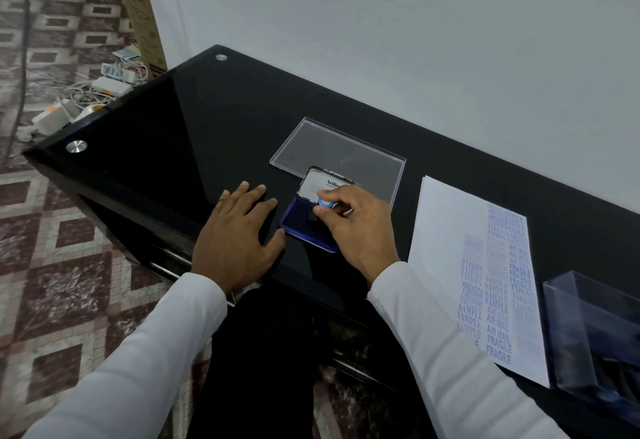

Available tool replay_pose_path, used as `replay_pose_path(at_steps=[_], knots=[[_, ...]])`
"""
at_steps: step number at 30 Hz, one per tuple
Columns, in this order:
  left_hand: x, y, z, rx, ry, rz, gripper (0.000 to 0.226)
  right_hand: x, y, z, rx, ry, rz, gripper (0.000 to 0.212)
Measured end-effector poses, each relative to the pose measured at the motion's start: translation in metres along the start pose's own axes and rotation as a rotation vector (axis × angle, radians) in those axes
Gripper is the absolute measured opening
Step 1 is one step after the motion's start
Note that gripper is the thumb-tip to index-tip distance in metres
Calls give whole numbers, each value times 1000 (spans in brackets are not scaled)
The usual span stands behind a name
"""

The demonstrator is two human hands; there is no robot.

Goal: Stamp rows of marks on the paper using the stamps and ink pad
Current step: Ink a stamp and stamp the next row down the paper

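Observation:
An open blue ink pad [298, 220] lies on the black glass table [194, 134], its lid raised behind it. My right hand [356, 231] pinches a small stamp with a light-blue top [325, 204] and holds it down on the pad. My left hand [239, 238] lies flat on the table just left of the pad, its thumb touching the pad's near corner. A white paper [446, 238] to the right carries columns of blue marks such as SAMPLE, AIR MAIL and FRAGILE.
A clear plastic lid [332, 148] lies behind the ink pad. A transparent box [595, 334] sits at the right edge, overlapping the paper's corner. A wall runs close behind the table. Power strips and cables [86, 99] lie on the patterned floor at left.

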State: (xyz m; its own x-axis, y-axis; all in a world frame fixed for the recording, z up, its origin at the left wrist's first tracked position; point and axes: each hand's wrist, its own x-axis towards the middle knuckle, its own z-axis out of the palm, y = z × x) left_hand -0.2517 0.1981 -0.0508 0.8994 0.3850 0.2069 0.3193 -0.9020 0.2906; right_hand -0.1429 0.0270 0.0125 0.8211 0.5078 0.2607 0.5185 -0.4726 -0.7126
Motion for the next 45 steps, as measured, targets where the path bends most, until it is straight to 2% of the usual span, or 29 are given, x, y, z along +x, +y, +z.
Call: replay_pose_path(at_steps=[13, 23, 37, 45], knots=[[0, -1, 0, 0, -1, 2, 72, 0, -1, 2, 14, 8, 9, 31], [1, -1, 2, 5, -15, -6, 73, -2, -2, 1, 26, 18, -22, 16], [-1, -1, 0, -25, 11, 6, 72, -2, -3, 3, 13, 21, -1, 29], [0, -2, 1, -7, -1, -1, 70, -4, -1, 2, 8, 21, -29, 17]])
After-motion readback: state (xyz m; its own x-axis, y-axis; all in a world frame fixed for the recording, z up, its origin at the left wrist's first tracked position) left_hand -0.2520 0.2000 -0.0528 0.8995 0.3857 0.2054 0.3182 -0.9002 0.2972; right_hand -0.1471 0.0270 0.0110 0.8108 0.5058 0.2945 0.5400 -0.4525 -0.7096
